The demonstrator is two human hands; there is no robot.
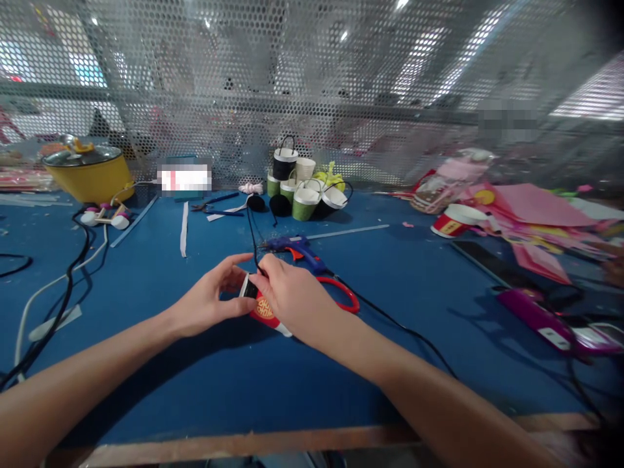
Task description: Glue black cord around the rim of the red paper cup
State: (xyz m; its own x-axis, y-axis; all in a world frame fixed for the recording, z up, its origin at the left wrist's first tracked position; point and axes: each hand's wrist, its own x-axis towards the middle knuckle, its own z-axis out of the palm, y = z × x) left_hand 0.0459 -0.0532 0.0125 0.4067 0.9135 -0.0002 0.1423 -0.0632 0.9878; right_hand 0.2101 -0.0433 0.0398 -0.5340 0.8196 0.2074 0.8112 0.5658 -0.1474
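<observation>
A small red paper cup with a gold character, a white rim and a black band lies tilted between my hands near the middle of the table. My left hand grips its rim end, thumb on the side and fingers curled behind. From the right, my right hand is closed over the cup, pinching a black cord against the rim. That cord rises towards black cord balls. Just behind my right hand are a blue glue gun and red-handled scissors.
Green, black and white cups with cord handles stand at the back before a perforated metal screen. A yellow pot is far left. At right lie a red cup, pink paper and a purple power strip.
</observation>
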